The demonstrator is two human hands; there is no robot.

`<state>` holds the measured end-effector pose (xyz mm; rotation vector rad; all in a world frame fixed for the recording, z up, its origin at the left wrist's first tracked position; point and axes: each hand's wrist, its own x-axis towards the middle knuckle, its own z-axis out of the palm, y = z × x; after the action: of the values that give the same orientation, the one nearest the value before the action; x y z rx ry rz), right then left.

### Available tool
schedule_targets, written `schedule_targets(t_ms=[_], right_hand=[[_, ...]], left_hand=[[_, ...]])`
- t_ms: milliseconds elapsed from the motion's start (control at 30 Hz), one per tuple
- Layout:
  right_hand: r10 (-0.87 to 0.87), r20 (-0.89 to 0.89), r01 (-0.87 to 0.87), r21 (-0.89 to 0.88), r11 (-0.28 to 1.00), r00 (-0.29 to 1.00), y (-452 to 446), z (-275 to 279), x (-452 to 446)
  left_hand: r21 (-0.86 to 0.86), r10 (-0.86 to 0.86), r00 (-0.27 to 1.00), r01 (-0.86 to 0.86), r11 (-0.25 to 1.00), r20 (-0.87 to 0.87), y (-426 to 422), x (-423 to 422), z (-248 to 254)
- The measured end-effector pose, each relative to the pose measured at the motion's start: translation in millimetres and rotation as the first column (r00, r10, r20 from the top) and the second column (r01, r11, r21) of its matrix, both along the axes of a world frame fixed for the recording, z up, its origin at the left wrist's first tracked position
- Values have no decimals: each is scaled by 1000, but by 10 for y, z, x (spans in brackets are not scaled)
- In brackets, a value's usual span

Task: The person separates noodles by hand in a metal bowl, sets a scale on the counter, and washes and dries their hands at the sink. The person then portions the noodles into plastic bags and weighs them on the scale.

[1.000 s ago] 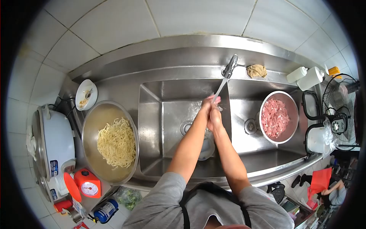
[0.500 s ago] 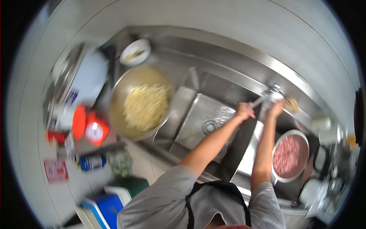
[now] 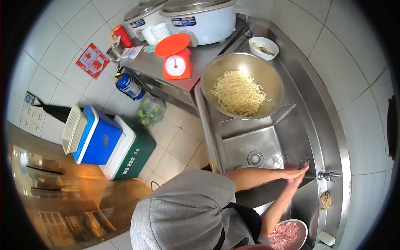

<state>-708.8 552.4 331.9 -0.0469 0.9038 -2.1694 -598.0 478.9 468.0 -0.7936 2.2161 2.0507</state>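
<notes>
Grip of both hands is open: the left hand (image 3: 290,173) and the right hand (image 3: 298,178) touch each other with the fingers mostly stretched, and neither one is closed around any object that can be seen. The fingers point away from the body, to the back side of the sink, above the zone near the divider (image 3: 307,186). Just beyond the fingertips is the tap (image 3: 329,175), and the cloth (image 3: 326,201) lies beside it, on the right side.

The meat (image 3: 284,235) is inside the meat bowl (image 3: 303,236), near the right forearm (image 3: 278,208), so the right arm is the nearer one. To the left of the hands is the basin (image 3: 246,143), with the drain (image 3: 255,158) nearer to the body than the fingertips. This basin gives open room between the hands and the large bowl (image 3: 274,85).

The noodles (image 3: 239,93) are farther to the left, well apart from the grip, in a loose heap inside this bowl. The left hand is nearer to them. The rim of the large bowl is wide and round, without one clear long axis, and its near side seems to reach over the basin edge. Still farther left are the small bowl (image 3: 270,43), beside the large one, then the scale (image 3: 177,66) and the cooker (image 3: 212,25) on the worktop (image 3: 146,66)
</notes>
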Motion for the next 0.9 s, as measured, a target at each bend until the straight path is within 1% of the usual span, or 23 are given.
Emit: schedule_targets(t_ms=[33,67,167,200,233,267,300,333,367,400,433,467,500,533,567,600,633,667,700,733,800,867,900], right_hand=[[-169,-38,167,-39,985,985,-236,-118,320],[-206,-1,206,33,978,978,-419,-55,583],[-163,32,156,164,974,986,-711,254,866],[-145,2,142,186,972,989,-757,387,861],[-127,-35,132,200,971,991,-804,531,811],[-109,-92,126,211,969,990,-862,702,724],[-91,-155,125,223,967,984,-928,877,627],[-63,-240,122,241,963,969,-960,1038,525],[-29,-330,117,252,961,944,-1000,1182,416],[18,-427,106,265,958,904,-1024,1301,288],[87,-525,86,296,951,847,-1025,1369,157],[197,-617,49,358,933,762,-990,1323,-7],[388,-691,-21,475,880,610,-869,1022,-198],[593,-721,-109,599,793,358,-658,558,-424],[840,-535,-62,839,541,87,-333,286,-429],[923,-216,119,957,265,-320,-11,38,-410],[778,69,259,958,124,-625,305,-197,-397],[978,165,452,887,-92,-125,190,534,296],[990,122,493,858,-144,78,45,1124,856],[984,100,533,830,-165,148,-107,1481,1201],[972,90,605,769,-205,216,-406,2024,1789],[952,113,659,698,-281,286,-735,2518,2318],[937,132,664,673,-324,324,-919,2741,2540]], left_hand=[[-60,77,983,-68,996,166,116,39,-16],[-26,22,999,-21,999,31,-6,159,-298],[-142,29,995,-42,989,-94,-252,290,-512],[-337,89,965,-171,926,-245,-191,-63,-967],[-191,287,920,-342,920,-267,-221,-1,-542],[-45,471,841,-499,865,-265,-294,-9,-31],[-106,384,791,-485,868,-475,-401,80,344],[-159,299,808,-429,889,-507,-481,301,890],[-56,165,826,-231,971,-539,-606,502,1292],[-54,165,771,-250,967,-615,-616,703,1653],[-64,215,553,-441,895,-805,-576,583,1577],[-35,151,688,-249,968,-710,-678,821,1593],[5,58,806,-69,998,-589,-783,1058,1617],[-161,-61,896,-12,987,-441,-878,1185,1267],[-391,-157,948,38,920,-277,-975,1294,792],[-528,-201,967,90,844,-157,-1081,1496,472],[-574,-214,969,108,812,-121,-1207,1786,375],[-549,-227,961,106,829,-159,-1350,2091,452],[-499,-244,944,105,860,-222,-1494,2406,595],[-390,-261,920,134,911,-293,-1666,2762,823],[-299,-269,858,144,943,-437,-1977,3446,839],[-172,-166,835,87,981,-525,-2323,4213,763],[41,-38,890,63,997,-455,-2474,4585,745]])
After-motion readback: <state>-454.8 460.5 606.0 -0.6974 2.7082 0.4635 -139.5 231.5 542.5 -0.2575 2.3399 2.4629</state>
